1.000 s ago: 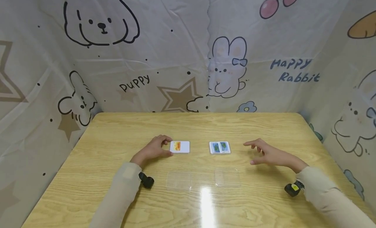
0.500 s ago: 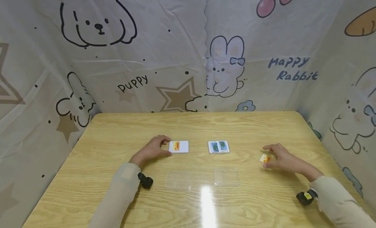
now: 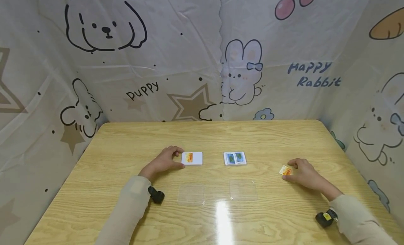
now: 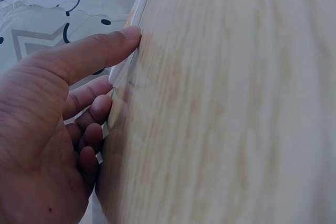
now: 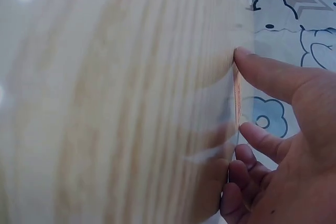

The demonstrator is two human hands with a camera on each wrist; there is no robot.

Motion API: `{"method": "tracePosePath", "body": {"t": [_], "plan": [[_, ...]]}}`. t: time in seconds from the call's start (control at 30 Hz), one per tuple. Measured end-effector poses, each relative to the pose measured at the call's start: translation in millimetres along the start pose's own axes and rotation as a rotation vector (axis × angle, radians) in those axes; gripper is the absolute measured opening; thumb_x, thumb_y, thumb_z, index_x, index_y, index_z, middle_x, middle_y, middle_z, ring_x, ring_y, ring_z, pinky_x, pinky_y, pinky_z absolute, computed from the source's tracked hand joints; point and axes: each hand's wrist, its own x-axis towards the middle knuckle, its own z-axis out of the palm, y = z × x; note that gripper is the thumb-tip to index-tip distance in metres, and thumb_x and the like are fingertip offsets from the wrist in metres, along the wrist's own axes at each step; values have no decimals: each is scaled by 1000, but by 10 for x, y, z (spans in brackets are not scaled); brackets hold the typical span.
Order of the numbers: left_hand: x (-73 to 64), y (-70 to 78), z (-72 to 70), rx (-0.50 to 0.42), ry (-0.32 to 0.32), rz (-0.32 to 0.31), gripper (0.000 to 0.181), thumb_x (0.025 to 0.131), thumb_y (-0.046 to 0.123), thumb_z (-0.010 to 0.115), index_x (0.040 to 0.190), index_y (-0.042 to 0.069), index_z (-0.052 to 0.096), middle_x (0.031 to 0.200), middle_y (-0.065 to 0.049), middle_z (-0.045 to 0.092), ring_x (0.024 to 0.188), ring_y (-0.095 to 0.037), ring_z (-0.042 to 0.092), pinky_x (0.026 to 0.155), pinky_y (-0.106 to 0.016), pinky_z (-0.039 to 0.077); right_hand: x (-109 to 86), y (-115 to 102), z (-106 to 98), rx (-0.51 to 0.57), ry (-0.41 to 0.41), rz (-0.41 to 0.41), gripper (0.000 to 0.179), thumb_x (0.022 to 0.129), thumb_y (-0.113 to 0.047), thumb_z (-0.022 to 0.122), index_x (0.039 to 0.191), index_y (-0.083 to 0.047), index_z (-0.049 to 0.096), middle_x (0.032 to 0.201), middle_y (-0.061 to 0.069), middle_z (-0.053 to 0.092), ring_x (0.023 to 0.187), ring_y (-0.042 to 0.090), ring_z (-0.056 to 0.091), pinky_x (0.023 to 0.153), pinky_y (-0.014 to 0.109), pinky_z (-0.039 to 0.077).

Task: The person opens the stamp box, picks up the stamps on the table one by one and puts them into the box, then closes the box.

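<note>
A white rectangular card [image 3: 197,158] lies on the table, with an orange-yellow picture on its left half and a plain white right half. My left hand [image 3: 162,163] holds it by its left side, thumb at the near corner and index finger at the far one. Farther right, a small square picture card [image 3: 285,170] in the same orange and yellow sits between the thumb and index finger of my right hand [image 3: 305,173]. From the right wrist, this card [image 5: 237,95] shows as a thin orange edge low against the wood. The other right fingers curl loosely.
Another white card [image 3: 235,158] with two blue-green pictures lies between the hands. Nearer me are two clear plastic pieces [image 3: 191,194], [image 3: 243,190] side by side. A printed cloth [image 3: 186,62] hangs behind the wooden table [image 3: 142,136].
My right hand has moved right and nearer to me, and its thumb and index finger have drawn in on the small picture card. The left hand stays at its card.
</note>
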Motion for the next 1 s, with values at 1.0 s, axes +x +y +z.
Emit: {"method": "tracePosePath", "body": {"t": [1.0], "plan": [[-20,8,-14,5,-6,3,58,79,28,80,127,8,55,104,-5,49,99,-22,39,87,-36,34,248,-430,-49,24,32,-107,45,84,-19,74,113,10,57,110,29,52,100,38,50,77,42,44]]}}
